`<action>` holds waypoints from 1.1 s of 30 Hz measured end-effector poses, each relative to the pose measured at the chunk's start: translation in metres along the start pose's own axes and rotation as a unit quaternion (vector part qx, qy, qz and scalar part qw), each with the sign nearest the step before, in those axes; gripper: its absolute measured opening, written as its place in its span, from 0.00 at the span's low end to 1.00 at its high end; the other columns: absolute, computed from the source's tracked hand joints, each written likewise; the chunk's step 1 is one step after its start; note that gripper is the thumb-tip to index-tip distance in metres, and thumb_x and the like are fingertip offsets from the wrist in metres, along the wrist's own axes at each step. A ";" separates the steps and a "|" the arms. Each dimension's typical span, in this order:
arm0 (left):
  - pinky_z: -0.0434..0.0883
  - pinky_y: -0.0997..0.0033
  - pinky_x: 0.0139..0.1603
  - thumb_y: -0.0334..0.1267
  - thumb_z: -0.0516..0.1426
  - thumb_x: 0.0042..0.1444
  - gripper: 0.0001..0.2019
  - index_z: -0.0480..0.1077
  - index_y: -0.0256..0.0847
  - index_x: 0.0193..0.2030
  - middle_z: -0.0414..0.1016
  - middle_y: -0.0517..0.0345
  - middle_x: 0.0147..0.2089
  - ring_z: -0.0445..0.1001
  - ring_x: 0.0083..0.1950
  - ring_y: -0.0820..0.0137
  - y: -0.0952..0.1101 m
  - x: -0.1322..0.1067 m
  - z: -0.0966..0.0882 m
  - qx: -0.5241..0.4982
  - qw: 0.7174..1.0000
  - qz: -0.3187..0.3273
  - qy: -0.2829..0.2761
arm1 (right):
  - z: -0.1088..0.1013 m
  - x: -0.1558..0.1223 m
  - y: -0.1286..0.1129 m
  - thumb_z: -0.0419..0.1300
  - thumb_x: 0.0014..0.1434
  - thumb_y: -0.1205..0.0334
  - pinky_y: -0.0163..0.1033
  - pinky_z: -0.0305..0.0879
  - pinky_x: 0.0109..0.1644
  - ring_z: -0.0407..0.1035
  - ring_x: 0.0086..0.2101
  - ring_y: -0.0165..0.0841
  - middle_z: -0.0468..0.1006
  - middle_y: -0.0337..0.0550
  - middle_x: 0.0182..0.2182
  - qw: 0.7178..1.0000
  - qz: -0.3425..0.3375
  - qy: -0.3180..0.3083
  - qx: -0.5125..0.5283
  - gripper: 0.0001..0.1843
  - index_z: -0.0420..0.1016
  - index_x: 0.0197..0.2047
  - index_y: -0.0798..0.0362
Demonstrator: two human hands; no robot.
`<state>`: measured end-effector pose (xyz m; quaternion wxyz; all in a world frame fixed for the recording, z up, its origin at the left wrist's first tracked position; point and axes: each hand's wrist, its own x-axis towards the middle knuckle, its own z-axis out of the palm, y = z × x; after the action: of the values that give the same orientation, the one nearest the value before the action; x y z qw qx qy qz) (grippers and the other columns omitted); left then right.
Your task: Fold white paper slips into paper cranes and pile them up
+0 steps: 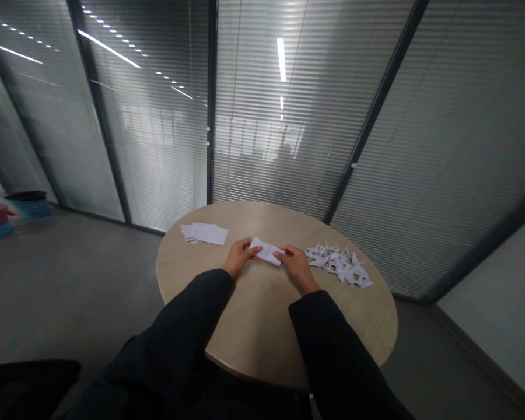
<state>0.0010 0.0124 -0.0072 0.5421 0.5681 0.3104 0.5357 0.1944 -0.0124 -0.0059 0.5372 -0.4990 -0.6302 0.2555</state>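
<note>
Head view, dial: read the round table (249, 315) as a clock face, twelve towards the glass wall (262, 157), six at the person's body
White folded paper (266, 252): near twelve, held between both hands; creases show across it, though the exact number of layers is too small to tell
Left hand (240, 256): at about eleven, thumb and fingers pinched on the paper's left end
Right hand (296, 266): at about one, thumb and fingers pinched on the paper's right end; the two hands stand apart, the paper bridging them
Flat sheets (207, 233): at about ten, loosely overlapped, edges uneven
Pointed paper pieces (341, 265): a heap at about two, just beside the right hand
Crease risk: uneven pressure from the two thumbs could set a fold askew; pulling the ends apart could tear the paper
Heap risk: a swing of the right hand towards two could scatter the pieces, the outermost perhaps over the edge
Sheet risk: a brush from the left hand could fan the loose sheets
</note>
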 end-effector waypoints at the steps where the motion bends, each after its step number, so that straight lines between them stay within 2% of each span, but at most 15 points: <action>1: 0.74 0.67 0.37 0.49 0.69 0.34 0.23 0.70 0.34 0.33 0.74 0.56 0.33 0.74 0.37 0.67 0.000 -0.001 0.000 -0.009 1.000 0.001 0.003 | 0.000 0.000 0.001 0.67 0.42 0.46 0.40 0.67 0.34 0.73 0.29 0.38 0.80 0.44 0.28 1.000 0.001 0.000 0.002 0.20 0.78 0.31 0.54; 4: 0.74 0.68 0.35 0.46 0.69 0.37 0.27 0.67 0.37 0.43 0.74 0.57 0.35 0.75 0.37 0.67 0.000 -0.003 -0.001 -0.028 1.000 0.008 -0.001 | 0.001 0.001 0.003 0.67 0.42 0.46 0.40 0.66 0.33 0.72 0.28 0.37 0.80 0.43 0.26 1.000 0.002 0.004 -0.003 0.19 0.78 0.30 0.54; 7: 0.74 0.69 0.35 0.43 0.68 0.40 0.35 0.61 0.40 0.55 0.73 0.59 0.36 0.76 0.36 0.68 0.000 -0.005 -0.001 -0.029 0.999 0.012 -0.007 | 0.001 0.001 0.002 0.67 0.42 0.47 0.40 0.65 0.32 0.71 0.28 0.37 0.79 0.43 0.26 1.000 -0.001 0.006 -0.009 0.19 0.78 0.30 0.54; 10: 0.73 0.69 0.36 0.41 0.68 0.39 0.42 0.56 0.42 0.62 0.74 0.58 0.36 0.76 0.35 0.68 -0.001 -0.005 -0.002 -0.023 1.000 0.009 0.001 | 0.001 0.001 0.000 0.67 0.41 0.48 0.40 0.65 0.33 0.71 0.28 0.37 0.79 0.43 0.26 1.000 0.002 0.007 0.007 0.19 0.78 0.30 0.54; 16: 0.70 0.70 0.39 0.39 0.69 0.39 0.42 0.57 0.38 0.61 0.75 0.58 0.33 0.76 0.34 0.69 -0.004 -0.001 -0.003 -0.017 0.999 0.040 0.004 | 0.001 0.000 -0.003 0.68 0.40 0.48 0.40 0.66 0.33 0.71 0.28 0.37 0.79 0.44 0.27 1.000 -0.004 0.013 0.010 0.19 0.78 0.31 0.54; 26: 0.68 0.72 0.35 0.36 0.69 0.36 0.42 0.58 0.38 0.59 0.74 0.61 0.30 0.74 0.30 0.72 -0.005 0.001 -0.003 -0.017 0.999 0.042 0.018 | 0.003 0.000 -0.002 0.72 0.37 0.53 0.41 0.68 0.37 0.73 0.31 0.37 0.81 0.46 0.32 0.994 0.006 -0.001 0.108 0.20 0.77 0.34 0.53; 33: 0.67 0.73 0.35 0.37 0.69 0.37 0.42 0.58 0.38 0.60 0.72 0.63 0.30 0.73 0.31 0.73 -0.003 0.000 -0.003 -0.012 0.999 0.048 0.010 | 0.002 0.000 -0.003 0.72 0.38 0.53 0.42 0.69 0.37 0.73 0.32 0.37 0.81 0.46 0.33 0.994 -0.005 0.005 0.107 0.21 0.77 0.36 0.53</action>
<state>-0.0011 0.0138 -0.0106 0.5196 0.5703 0.2812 0.5707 0.1913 -0.0133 -0.0041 0.5916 -0.4367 -0.5995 0.3160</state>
